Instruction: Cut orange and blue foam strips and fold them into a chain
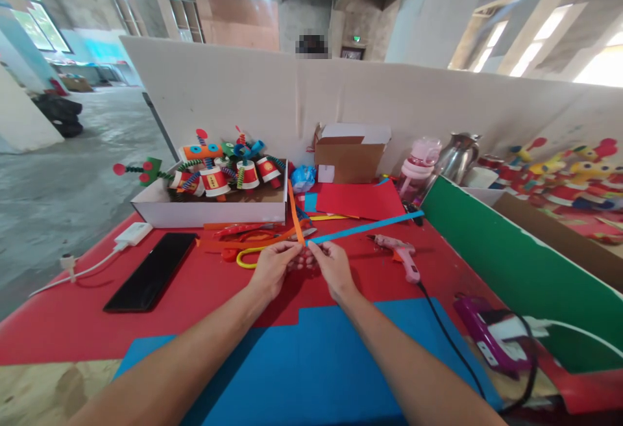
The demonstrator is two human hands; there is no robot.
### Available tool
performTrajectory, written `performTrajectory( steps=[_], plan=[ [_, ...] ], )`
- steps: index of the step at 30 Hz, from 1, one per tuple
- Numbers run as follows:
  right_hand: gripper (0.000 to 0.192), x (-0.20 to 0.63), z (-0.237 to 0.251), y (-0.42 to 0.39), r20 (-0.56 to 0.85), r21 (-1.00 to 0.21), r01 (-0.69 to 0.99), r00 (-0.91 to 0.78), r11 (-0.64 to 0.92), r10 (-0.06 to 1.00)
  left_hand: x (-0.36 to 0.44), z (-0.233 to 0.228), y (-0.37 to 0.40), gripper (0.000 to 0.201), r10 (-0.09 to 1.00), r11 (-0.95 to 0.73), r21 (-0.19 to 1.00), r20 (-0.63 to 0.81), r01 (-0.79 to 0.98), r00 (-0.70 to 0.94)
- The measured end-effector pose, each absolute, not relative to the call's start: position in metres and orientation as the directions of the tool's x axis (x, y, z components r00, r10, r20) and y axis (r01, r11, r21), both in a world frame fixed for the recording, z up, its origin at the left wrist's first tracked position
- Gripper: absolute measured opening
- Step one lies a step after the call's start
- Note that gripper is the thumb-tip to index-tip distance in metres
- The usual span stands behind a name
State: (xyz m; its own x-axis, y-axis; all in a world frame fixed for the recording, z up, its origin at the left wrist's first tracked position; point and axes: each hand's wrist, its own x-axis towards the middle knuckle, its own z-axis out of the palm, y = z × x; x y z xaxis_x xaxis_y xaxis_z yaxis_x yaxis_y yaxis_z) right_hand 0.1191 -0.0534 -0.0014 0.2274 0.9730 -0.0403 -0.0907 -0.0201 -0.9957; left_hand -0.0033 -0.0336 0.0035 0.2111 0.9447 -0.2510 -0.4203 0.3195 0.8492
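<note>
We grasp a narrow, flat orange strip [294,213] and a narrow, flat blue strip [367,226], their near ends meeting at a corner. The orange one points forward, leaning slightly left; the blue one slants out rightward.

No readable text; green lit sign [357,39] at back too small to make out.
</note>
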Motion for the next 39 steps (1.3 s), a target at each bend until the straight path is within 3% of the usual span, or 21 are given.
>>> performTrajectory(
  steps=[4,13,18,25,31,39],
  plan=[
    [0.032,0.119,0.002,-0.054,-0.078,-0.996,-0.059,0.229,-0.066,0.970,-0.004,0.002,-0.034,0.033,0.952,0.278,0.899,-0.212,-0.338,0.220],
    [0.034,0.124,0.001,-0.055,-0.169,-0.984,-0.061,0.070,-0.165,0.983,-0.007,0.006,-0.028,0.032,0.938,0.337,0.859,-0.273,-0.386,0.213],
    [0.031,0.126,0.002,-0.055,-0.182,-0.983,-0.036,0.056,-0.180,0.982,-0.008,0.006,-0.027,0.032,0.964,0.239,0.921,-0.188,-0.308,0.186],
    [0.026,0.129,0.001,-0.053,-0.164,-0.986,-0.021,0.085,-0.162,0.983,-0.014,0.004,-0.023,0.026,0.950,0.190,0.962,-0.131,-0.195,0.283],
    [0.027,0.136,0.003,-0.051,-0.167,-0.983,-0.078,-0.028,-0.169,0.986,-0.014,0.006,-0.023,0.018,0.972,0.100,0.981,-0.060,-0.168,0.228],
    [0.031,0.136,0.000,-0.049,-0.161,-0.987,0.010,0.092,-0.162,0.983,-0.012,0.007,-0.025,0.016,0.974,0.101,0.981,-0.064,-0.165,0.218]
  ],
)
